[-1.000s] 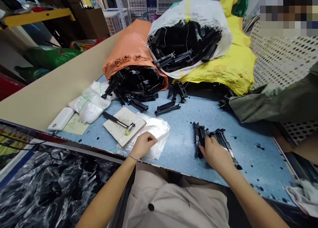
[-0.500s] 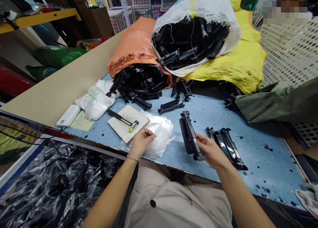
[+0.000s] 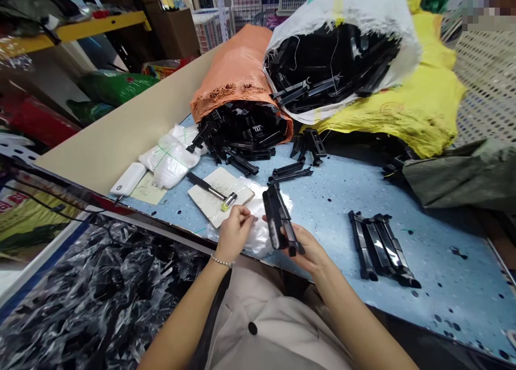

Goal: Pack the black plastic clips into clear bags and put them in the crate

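My right hand [image 3: 304, 249] is closed around a bundle of long black plastic parts [image 3: 278, 217], tilted upright above the table. Just left of it, my left hand [image 3: 237, 229] pinches the edge of a clear plastic bag [image 3: 260, 233] from a pile of thin bags near the table's front edge. The held parts hide some of that pile. Behind my left hand, a hammer [image 3: 213, 190] with a black handle and yellowish tip lies on a pale square board [image 3: 209, 211]. Several similar black parts [image 3: 382, 246] lie side by side to the right.
An orange sack [image 3: 237, 58], a white sack [image 3: 342, 5] and a yellow sack [image 3: 427, 91] spill black parts at the back. A white tied bag bundle [image 3: 171, 158] and a white device [image 3: 128, 179] are at left. Plastic-wrapped black items [image 3: 100, 289] fill a bin below.
My right hand has carried the black parts leftward, close to my left hand and over the bags. My left hand keeps its pinch at the bags. The view has shifted slightly.
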Tool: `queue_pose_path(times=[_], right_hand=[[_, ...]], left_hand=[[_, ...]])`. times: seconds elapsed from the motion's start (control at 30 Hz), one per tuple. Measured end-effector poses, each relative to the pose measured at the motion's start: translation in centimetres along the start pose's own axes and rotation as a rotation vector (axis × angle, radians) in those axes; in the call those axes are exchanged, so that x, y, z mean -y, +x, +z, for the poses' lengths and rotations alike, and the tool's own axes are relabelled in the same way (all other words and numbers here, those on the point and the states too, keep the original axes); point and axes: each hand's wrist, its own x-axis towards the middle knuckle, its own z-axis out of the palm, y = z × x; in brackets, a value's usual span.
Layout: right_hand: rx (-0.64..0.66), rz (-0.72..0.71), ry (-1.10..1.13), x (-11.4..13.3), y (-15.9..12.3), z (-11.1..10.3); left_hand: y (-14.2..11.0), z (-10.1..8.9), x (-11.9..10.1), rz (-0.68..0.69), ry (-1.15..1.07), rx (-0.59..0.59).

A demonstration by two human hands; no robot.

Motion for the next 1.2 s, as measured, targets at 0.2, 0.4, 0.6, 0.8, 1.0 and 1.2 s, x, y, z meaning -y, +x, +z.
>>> queue_pose_path(times=[0.2,0.4,0.6,0.8,1.0,1.2], right_hand=[[-0.064,-0.034,-0.053,-0.2,0.4,-0.2],[-0.119,-0.051,-0.021,-0.2,-0.2,-1.7],[-0.166,-0.056,-0.021,-0.7,-1.1,-1.4],[-0.244,-0.081,-0.029,-0.2,-4.0,-1.9],[-0.041,0.232,0.068,-1.7,-5.4,-1.2],[-0.177,0.085,0.006,-1.8,-3.3,-0.8]], left_hand=[[-0.1,0.2,-0.1,0.039,-0.019,-0.087],[0.0,-1.0,-0.7,0.266,0.083,-0.027],[1.1,-0.6,-1.1,0.268,0.333,-0.069],[1.0,-1.1,-0.7,0.285,0.307,0.078],[0.6,-1.1,-0.7,0.388,0.299,0.187],[-3.1,-0.5,-3.1,0.63,0.336,0.42]])
